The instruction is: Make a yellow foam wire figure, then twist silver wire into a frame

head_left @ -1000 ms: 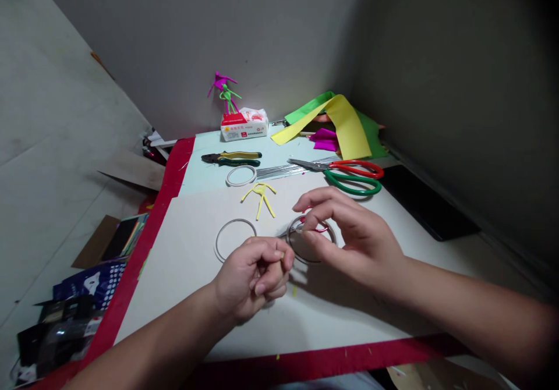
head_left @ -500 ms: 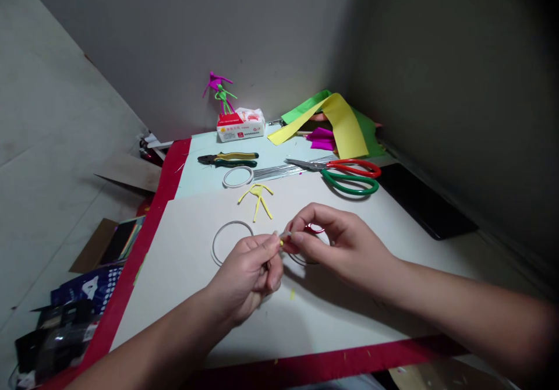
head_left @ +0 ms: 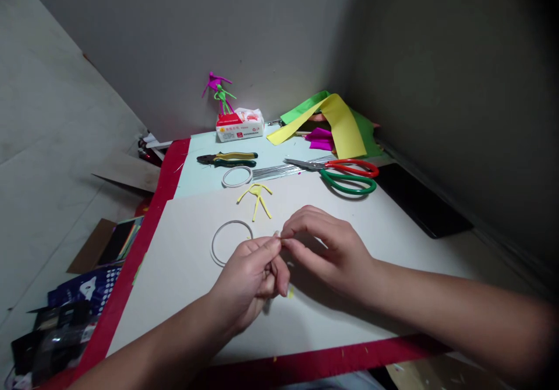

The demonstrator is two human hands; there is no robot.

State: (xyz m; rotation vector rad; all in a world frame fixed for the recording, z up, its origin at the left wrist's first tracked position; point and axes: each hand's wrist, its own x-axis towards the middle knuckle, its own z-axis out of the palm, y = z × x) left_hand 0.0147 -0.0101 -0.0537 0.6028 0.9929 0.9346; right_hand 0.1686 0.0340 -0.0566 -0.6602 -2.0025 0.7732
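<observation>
My left hand [head_left: 261, 268] is closed in a pinch, thumb against forefinger, low over the middle of the table. The fingertips of my right hand [head_left: 325, 244] meet it from the right, also pinched together. Whatever lies between them is covered by the fingers and too small to name. Just beyond my hands a headless yellow figure [head_left: 257, 191] with thin arms and legs lies flat. A thin grey ring [head_left: 212, 241] lies partly behind my left hand. Under my fingers, on the tabletop, is a small yellow scrap [head_left: 291, 292].
Pliers [head_left: 227, 159], a white ring [head_left: 224, 178], thin wires [head_left: 271, 173] and large scissors [head_left: 349, 174] lie farther back. Behind them are a tissue pack [head_left: 240, 129] bearing magenta and green figures [head_left: 222, 94], and a yellow strip [head_left: 345, 123]. A black phone-like slab [head_left: 423, 201] lies right.
My right hand has shifted slightly left, closer against the left fingertips. The yellow tip between the fingers and the red-and-dark loops by my right hand no longer show.
</observation>
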